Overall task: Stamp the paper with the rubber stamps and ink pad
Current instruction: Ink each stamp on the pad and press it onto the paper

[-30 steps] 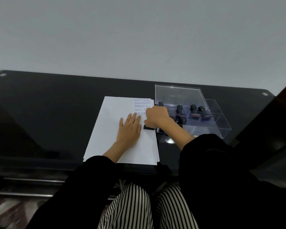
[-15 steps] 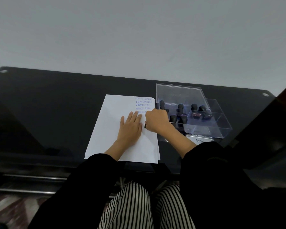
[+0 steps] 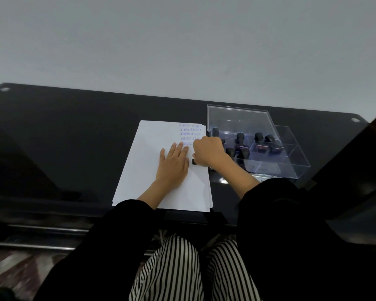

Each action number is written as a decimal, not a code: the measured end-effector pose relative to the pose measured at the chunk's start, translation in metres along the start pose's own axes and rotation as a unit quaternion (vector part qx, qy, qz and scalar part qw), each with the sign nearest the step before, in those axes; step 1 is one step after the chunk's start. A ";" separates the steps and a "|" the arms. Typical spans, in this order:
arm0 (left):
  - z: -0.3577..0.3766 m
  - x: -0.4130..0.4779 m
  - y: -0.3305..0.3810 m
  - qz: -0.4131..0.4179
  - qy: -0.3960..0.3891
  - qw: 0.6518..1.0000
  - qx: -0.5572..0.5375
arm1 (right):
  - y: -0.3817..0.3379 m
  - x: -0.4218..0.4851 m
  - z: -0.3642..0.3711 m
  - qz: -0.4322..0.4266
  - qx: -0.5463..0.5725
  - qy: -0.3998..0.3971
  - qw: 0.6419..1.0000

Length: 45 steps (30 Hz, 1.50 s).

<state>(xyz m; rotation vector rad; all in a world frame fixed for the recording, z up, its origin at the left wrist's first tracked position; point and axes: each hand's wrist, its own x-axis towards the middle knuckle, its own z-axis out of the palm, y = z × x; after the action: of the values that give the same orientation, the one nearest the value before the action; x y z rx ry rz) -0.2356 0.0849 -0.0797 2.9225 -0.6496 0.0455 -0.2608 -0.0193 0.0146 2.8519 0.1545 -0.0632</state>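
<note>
One black stamp [image 3: 193, 161] is gripped in the curled right hand [image 3: 208, 153] and set on the paper [image 3: 152, 148] near its right edge; the left hand [image 3: 174, 165] is laid flat alongside, fingers straight.

view: head-worn, wide-angle | faces: forward and down onto the glossy black bench [image 3: 63, 137] | range: near | top: pale grey wall [image 3: 182, 40] | bottom: black-and-white striped trousers [image 3: 172, 268]

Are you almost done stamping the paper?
Not nearly. Several blue prints already sit at the far right corner of the paper. The right hand is pressing a stamp down just below them while the left hand holds the paper flat. Most of it is blank, and more stamps wait in the box.
</note>
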 end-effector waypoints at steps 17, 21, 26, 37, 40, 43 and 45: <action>0.002 0.002 0.000 -0.005 -0.003 1.000 0.015 | -0.001 0.000 0.004 -0.012 -0.003 0.028 1.000; 0.001 0.001 0.001 -0.004 0.006 1.000 0.002 | -0.003 -0.001 0.008 -0.008 -0.014 0.029 0.999; -0.001 0.001 0.003 -0.018 0.025 0.999 -0.035 | -0.009 -0.005 0.019 0.024 0.019 0.036 0.999; -0.011 0.007 0.001 0.002 0.091 0.978 -0.186 | 0.026 -0.022 -0.015 0.072 0.179 0.106 0.976; -0.022 0.003 0.009 0.031 0.111 0.968 -0.223 | 0.047 -0.034 -0.022 0.103 0.196 0.105 0.970; -0.036 -0.003 0.022 0.072 0.124 0.962 -0.231 | 0.062 -0.048 -0.018 0.128 0.214 0.106 0.962; -0.046 -0.008 0.034 0.099 0.133 0.958 -0.233 | 0.069 -0.059 -0.014 0.142 0.225 0.105 0.958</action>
<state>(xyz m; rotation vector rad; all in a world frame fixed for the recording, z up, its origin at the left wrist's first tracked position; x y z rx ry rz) -0.2569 0.0649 -0.0297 2.3398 -0.7801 0.2636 -0.3116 -0.0870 0.0506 3.2949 -0.2647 0.3022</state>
